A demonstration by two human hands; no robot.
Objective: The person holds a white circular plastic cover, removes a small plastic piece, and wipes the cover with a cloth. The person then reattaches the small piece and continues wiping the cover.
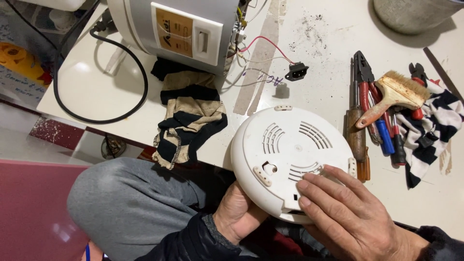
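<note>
The round white base cover [290, 154] is off the appliance body [174, 29], which lies at the far left of the desk [314, 38] with wires and a black power socket [296, 71] exposed. The left hand [237, 215] grips the cover's near edge; the right hand [353, 215] lies flat on it, fingers extended. Pliers and screwdrivers [374, 116] lie unused at right.

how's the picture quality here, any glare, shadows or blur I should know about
Head view: even, bright light, with the white table near washed out but no hard glare; soft shadows fall beside the round white cover and the black connector; the left hand and right hand look sharp; table edges bow slightly toward the corners, a wide-lens effect.
</note>
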